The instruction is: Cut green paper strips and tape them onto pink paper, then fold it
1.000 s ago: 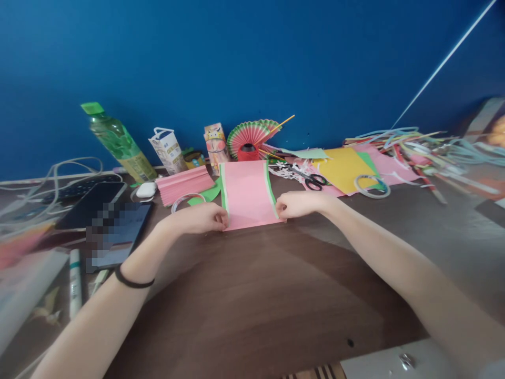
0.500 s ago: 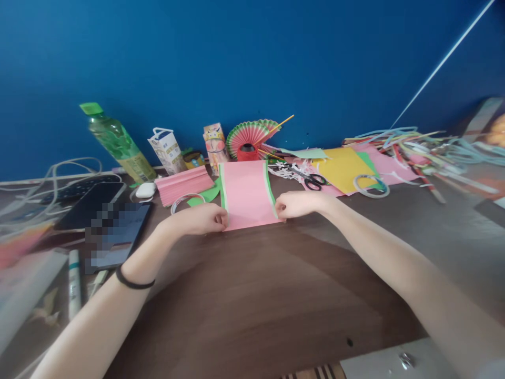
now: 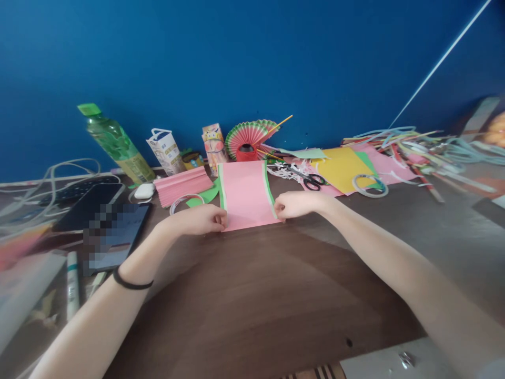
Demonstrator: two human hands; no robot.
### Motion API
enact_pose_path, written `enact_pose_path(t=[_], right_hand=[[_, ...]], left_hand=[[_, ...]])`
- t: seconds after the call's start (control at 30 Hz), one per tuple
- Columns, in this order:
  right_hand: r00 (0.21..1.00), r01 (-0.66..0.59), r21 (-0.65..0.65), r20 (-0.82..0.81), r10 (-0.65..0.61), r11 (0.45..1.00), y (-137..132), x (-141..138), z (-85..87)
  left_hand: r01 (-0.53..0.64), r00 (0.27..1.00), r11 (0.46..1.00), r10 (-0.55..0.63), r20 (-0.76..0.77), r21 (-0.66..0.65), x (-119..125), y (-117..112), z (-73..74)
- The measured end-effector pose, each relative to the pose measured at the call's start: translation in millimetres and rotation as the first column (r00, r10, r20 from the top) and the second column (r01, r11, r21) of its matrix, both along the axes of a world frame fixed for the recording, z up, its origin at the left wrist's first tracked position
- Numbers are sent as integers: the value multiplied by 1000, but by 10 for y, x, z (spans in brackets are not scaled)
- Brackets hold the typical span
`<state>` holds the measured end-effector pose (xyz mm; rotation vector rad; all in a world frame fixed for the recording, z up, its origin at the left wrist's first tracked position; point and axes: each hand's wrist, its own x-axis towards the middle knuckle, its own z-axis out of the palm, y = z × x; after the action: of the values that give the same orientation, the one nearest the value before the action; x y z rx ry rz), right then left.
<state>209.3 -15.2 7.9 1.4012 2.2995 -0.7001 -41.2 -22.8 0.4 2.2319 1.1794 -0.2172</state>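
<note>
A pink sheet of paper (image 3: pixel 248 192) with green and white strips along its two sides lies in the middle of the desk, its side edges curving. My left hand (image 3: pixel 211 218) pinches its near left corner with curled fingers. At the near right corner, my right hand (image 3: pixel 291 205) grips the paper's edge the same way. Close to my left hand are a roll of tape (image 3: pixel 185 201), a green piece of paper (image 3: pixel 205 195) and a folded pink paper (image 3: pixel 184 185). Black-handled scissors (image 3: pixel 313 181) lie beyond my right hand.
A pink and green paper fan (image 3: pixel 246 138) stands against the blue wall. Leftward are a green bottle (image 3: pixel 116 142), a carton (image 3: pixel 165 152), a tablet (image 3: pixel 122 231) and a marker (image 3: pixel 73 284). To the right lie yellow paper (image 3: pixel 341 168), another tape roll (image 3: pixel 370 186) and sticks.
Both hands keep the same hold on the pink paper. Only a slight shift of the camera shows.
</note>
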Motion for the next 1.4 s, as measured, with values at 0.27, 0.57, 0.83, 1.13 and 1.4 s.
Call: enact_pose_path(t=[0.27,0.57,0.83,1.13,1.4], right_hand=[[1000,-7,5,-1,7,1000,3,10,-5],[1000,-10,11,-4,10,1000,5,2,-13],[1000,-2,10,-10,2,1000,13,16,-26],[1000,3,10,-8,-3,1000,14,17,-36],[1000,25,1,-10,-25,1000,18,24,-46]], left_hand=[[22,1000,999,-22,7,-29,-10,16,24],[38,999,998,-38,-15,51,-17,-3,-21],[33,999,999,-31,-36,34,8,-12,-19],[17,1000,1000,-17,-15,5,8,-29,-7],[-5,999,1000,4,-38,-19,-10,-26,-1]])
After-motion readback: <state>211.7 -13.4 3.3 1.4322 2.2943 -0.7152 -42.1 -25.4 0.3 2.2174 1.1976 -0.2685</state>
